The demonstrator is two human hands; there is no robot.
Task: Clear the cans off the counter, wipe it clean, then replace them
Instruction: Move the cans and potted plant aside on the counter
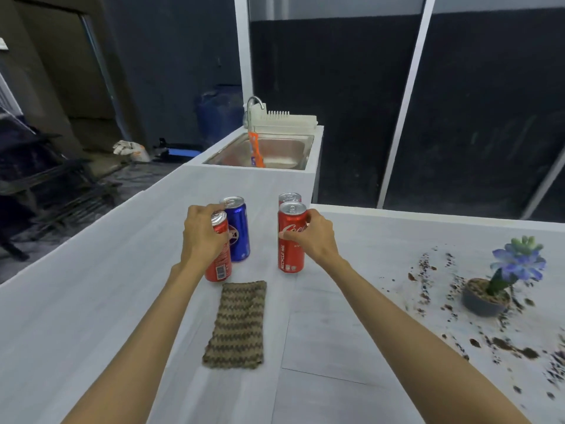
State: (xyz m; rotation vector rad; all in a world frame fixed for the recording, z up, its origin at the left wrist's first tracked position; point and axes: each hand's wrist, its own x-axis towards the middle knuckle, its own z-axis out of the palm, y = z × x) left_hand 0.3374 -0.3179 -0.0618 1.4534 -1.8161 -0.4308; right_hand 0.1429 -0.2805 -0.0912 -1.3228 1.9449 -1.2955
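Note:
Several slim cans stand upright on the white counter (91, 301). My left hand (201, 234) grips a red can (219, 264) near its top. A blue can (238, 231) stands right behind that one. My right hand (315, 237) grips another red can (290, 240) at mid-height. Directly behind it a further red can (289, 198) shows only its top. A brown knitted cloth (238, 325) lies flat on the counter in front of the cans, between my forearms.
A small potted blue flower (504, 280) sits at the right, with dark soil (504, 347) scattered around it. A steel sink (269, 151) with a tap and a white dish rack (284, 120) lies at the counter's far end. The counter's left edge drops to the floor.

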